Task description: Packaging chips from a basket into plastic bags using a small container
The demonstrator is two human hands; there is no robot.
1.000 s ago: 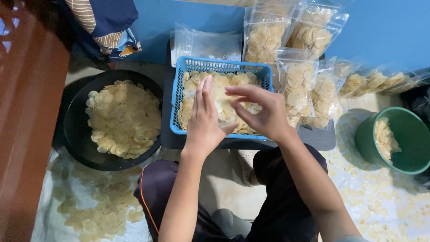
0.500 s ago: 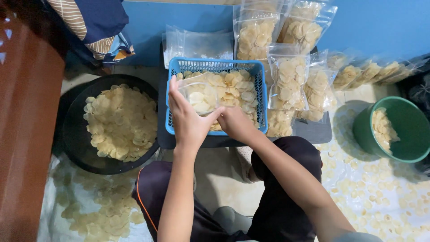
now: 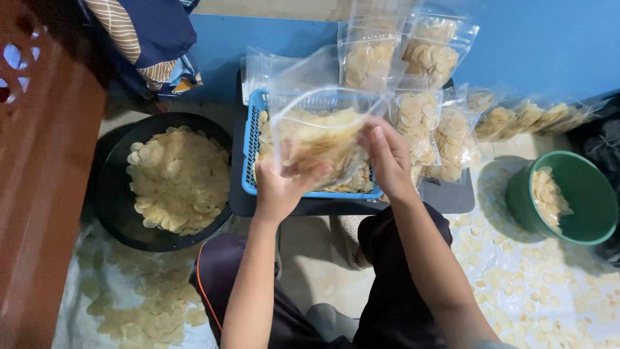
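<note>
My left hand and my right hand hold a clear plastic bag between them, one at each side. The bag is partly filled with pale round crackers and is raised just above a blue plastic basket that holds more crackers. The basket rests on a dark low tray in front of my knees.
A black round basin of crackers sits at the left, a green bowl with some crackers at the right. Several filled clear bags lean against the blue wall. Loose crackers lie on the sheet. A brown wooden panel stands at far left.
My hands were down in the basket among the crackers. Now they have lifted a partly filled clear bag above it.
</note>
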